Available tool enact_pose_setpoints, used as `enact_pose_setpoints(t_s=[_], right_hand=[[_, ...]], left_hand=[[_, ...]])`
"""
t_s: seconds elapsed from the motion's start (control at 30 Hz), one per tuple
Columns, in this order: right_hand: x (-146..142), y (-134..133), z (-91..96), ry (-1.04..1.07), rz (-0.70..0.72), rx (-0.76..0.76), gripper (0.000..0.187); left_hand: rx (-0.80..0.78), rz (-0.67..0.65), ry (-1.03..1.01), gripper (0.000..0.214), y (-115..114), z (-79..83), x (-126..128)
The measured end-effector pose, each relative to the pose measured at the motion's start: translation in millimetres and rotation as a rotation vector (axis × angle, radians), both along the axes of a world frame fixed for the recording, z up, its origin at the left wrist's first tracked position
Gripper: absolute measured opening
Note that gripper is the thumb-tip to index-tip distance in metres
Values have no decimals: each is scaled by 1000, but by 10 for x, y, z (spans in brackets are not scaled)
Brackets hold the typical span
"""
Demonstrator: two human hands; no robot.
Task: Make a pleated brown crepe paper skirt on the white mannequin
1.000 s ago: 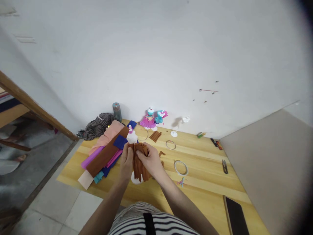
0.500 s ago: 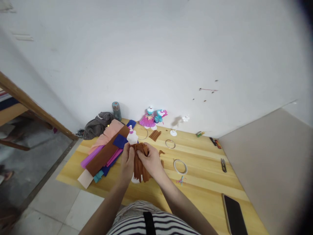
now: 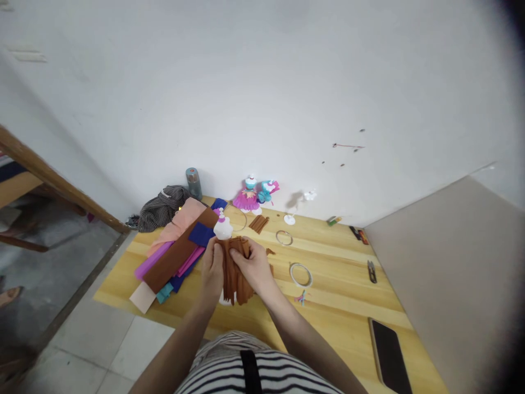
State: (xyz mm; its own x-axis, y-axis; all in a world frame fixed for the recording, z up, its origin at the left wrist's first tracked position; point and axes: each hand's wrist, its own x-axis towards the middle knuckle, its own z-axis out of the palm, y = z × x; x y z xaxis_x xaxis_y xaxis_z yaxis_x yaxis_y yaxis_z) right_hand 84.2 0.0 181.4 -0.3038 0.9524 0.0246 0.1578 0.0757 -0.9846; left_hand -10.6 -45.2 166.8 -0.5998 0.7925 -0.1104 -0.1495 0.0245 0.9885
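A small white dress-form figure point(image 3: 222, 230) with a purple neck band stands upright in front of me. Brown pleated crepe material point(image 3: 233, 279) hangs around its waist like a skirt, though I cannot tell whether it is paper or cloth. My left hand point(image 3: 212, 268) pinches the left upper edge of the pleats, close under the white torso. On the other side my right hand point(image 3: 254, 267) grips the gathered top, its thumb pressed on the folds. Part of a white base point(image 3: 228, 300) shows below the hem; the figure's stand is otherwise hidden.
Coloured strips point(image 3: 174, 254) lie at left, beside striped cloth point(image 3: 166, 208) and a bottle point(image 3: 193, 183). Dressed figures point(image 3: 246, 198) and a bare white stand point(image 3: 289, 219) are by the wall. Wire coils point(image 3: 301, 274), thread snips point(image 3: 372, 271) and a phone point(image 3: 389, 353) lie to the right.
The view has shifted slightly. Both hands keep their hold on the brown pleats, and the white figure sits a little more upright between them.
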Motion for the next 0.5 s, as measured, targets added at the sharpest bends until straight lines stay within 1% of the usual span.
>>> enact_pose_setpoints(t_s=[0.07,0.13,0.23,0.33,0.5], right_hand=[[-2,9,-9,7,-1,-10,10],[-3,15,-13,18,-4,-14,9],[-6,18,-8,26,-8,-16,9],[-7,15,2,14,-2,-2,8],[7,0,8,-25,6,48,7]], left_hand=[[-23,17,-64,39,9,-22,-15],[-5,3,-131,40,14,-53,-30],[95,-88,-185,42,12,-90,-45],[138,-124,-130,40,-2,-84,-46],[91,-135,29,27,-15,7,-19]])
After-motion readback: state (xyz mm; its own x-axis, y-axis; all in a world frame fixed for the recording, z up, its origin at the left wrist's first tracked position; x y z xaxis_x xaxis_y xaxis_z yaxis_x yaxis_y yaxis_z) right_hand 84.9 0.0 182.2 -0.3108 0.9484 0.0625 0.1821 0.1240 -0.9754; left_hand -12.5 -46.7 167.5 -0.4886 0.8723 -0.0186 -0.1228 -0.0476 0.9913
